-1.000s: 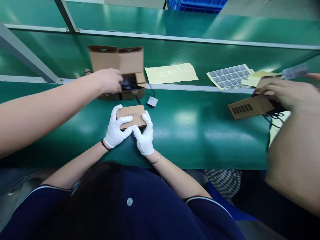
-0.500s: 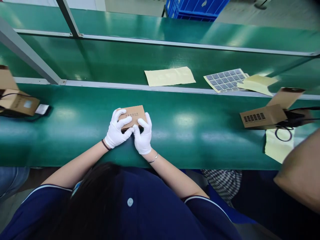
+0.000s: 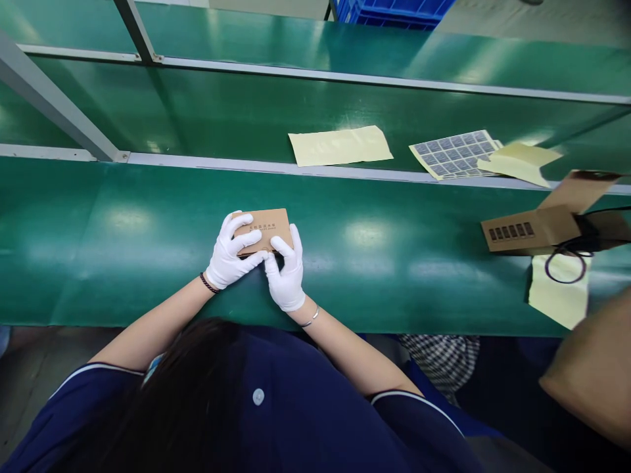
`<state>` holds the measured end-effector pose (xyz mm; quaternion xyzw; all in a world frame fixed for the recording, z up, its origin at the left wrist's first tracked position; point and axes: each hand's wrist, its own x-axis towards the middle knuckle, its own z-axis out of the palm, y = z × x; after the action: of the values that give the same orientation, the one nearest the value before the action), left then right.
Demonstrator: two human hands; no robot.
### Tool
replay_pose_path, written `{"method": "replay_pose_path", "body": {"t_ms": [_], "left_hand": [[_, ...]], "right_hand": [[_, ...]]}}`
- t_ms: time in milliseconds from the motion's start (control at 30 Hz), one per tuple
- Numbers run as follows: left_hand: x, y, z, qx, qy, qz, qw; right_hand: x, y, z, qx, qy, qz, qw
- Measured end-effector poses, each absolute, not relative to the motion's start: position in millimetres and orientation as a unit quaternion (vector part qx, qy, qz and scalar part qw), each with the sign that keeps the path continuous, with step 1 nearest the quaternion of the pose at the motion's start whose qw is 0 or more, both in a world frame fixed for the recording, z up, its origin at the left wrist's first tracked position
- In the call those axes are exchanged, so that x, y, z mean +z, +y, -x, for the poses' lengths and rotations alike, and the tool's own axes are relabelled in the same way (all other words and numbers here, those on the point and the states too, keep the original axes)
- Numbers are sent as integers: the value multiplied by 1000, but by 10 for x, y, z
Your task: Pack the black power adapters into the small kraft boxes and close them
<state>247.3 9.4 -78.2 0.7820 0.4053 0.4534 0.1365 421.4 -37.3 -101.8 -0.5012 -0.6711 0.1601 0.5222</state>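
The long green bench [image 3: 394, 276] fills most of what I see, with a co-worker's arm [image 3: 586, 368] coming in at the far right. Near that arm lies a larger carton [image 3: 532, 231], flap raised, a black cable [image 3: 548, 268] looping out over a pale sheet [image 3: 557, 289]. Along the back are a plain yellow sheet [image 3: 340, 146], a label sheet [image 3: 451, 154] and a folded yellow paper [image 3: 522, 161].

The small cardboard box [image 3: 277, 220] is in front of the wearer, left of the bench's middle, between two white-gloved hands. The left hand [image 3: 229, 255] has two fingers laid slightly apart over its top, thumb at the near edge; the right hand [image 3: 286, 276] bends one finger onto the top's near right corner, another along the side, its thumb meeting the left one. Together they pinch the near edge.

I'd judge that smooth gloves could slip on the card, and thumbs pressing hard there could crease that edge or skew the box.

Chinese characters run across the box top, with a finer line beneath; from here it is too small to read surely. The label sheet's dark rectangles are illegible, and I spot no brand.
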Motion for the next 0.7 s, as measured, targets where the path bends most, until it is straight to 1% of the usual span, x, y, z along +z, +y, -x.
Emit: {"method": "replay_pose_path", "body": {"t_ms": [167,267,367,467,567,700], "left_hand": [[-765,66,-2581,463,445,-759,106],[-700,14,-2548,462,425,-769,121],[-536,-41,-2477,378,431,-808,137],[-318,-44,-2503,268,468,-837,93],[-171,45,-2614,211,475,-852,65],[-123,203,-2678,170,478,-861,44]], "right_hand": [[-954,-352,-4264,136,-690,495,510],[-966,-319,-4323,167,-677,487,526],[-1011,-315,-4346,264,-615,485,563],[-1059,-351,-4305,340,-570,493,562],[-1079,-399,-4237,357,-581,499,534],[-1052,-436,-4177,319,-620,496,518]]}}
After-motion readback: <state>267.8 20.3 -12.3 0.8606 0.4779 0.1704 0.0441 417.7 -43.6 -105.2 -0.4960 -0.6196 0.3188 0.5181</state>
